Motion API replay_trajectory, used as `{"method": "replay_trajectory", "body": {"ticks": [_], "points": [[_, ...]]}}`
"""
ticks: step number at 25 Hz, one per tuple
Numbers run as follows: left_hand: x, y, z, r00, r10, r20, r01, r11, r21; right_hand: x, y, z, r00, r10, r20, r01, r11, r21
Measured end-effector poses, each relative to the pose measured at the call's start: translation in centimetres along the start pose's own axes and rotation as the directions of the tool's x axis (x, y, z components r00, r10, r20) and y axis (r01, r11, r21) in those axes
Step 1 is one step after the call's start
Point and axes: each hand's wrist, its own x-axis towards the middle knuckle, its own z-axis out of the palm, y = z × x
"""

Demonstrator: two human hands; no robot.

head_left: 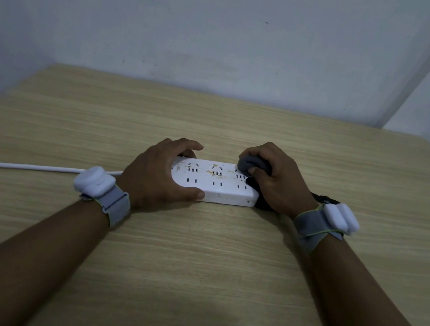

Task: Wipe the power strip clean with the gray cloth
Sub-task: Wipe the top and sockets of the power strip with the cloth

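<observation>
A white power strip [218, 183] lies across the middle of the wooden table [191, 259], its top speckled with yellowish-brown stains. My left hand [157, 175] grips its left end, thumb along the near side and fingers over the far edge. My right hand [273, 181] holds a bunched gray cloth [250, 165] and presses it onto the strip's right end. Part of the cloth shows dark under my right palm at the strip's right edge.
The strip's white cable [20, 166] runs left along the table to the frame's edge. White walls meet the table's far side and right side. The table's near edge lies below my forearms, with floor showing at the bottom right.
</observation>
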Motion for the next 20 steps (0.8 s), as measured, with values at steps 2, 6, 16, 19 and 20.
{"method": "replay_trajectory", "body": {"ticks": [2, 6, 16, 19, 20], "points": [[0.2, 0.0, -0.1, 1.000, 0.002, 0.009, -0.002, 1.000, -0.011, 0.7, 0.0, 0.0, 1.000, 0.023, 0.003, -0.023, 1.000, -0.018], [0.3, 0.0, 0.0, 1.000, -0.007, 0.009, 0.007, 1.000, -0.015, 1.7, -0.4, 0.4, 0.999, 0.018, 0.038, -0.016, 0.998, -0.069], [0.2, -0.1, 0.0, 1.000, -0.017, 0.002, 0.017, 1.000, 0.003, 0.9, -1.0, 0.1, 1.000, 0.001, 0.026, 0.001, 0.998, -0.064], [0.2, -0.1, 0.0, 1.000, -0.020, 0.004, 0.020, 1.000, 0.007, 0.7, -0.9, -0.2, 0.997, -0.061, 0.040, 0.064, 0.993, -0.102], [0.2, -0.2, 0.0, 1.000, -0.018, 0.004, 0.018, 1.000, 0.010, 0.7, -0.9, -0.3, 0.999, -0.041, 0.019, 0.043, 0.993, -0.107]]}}
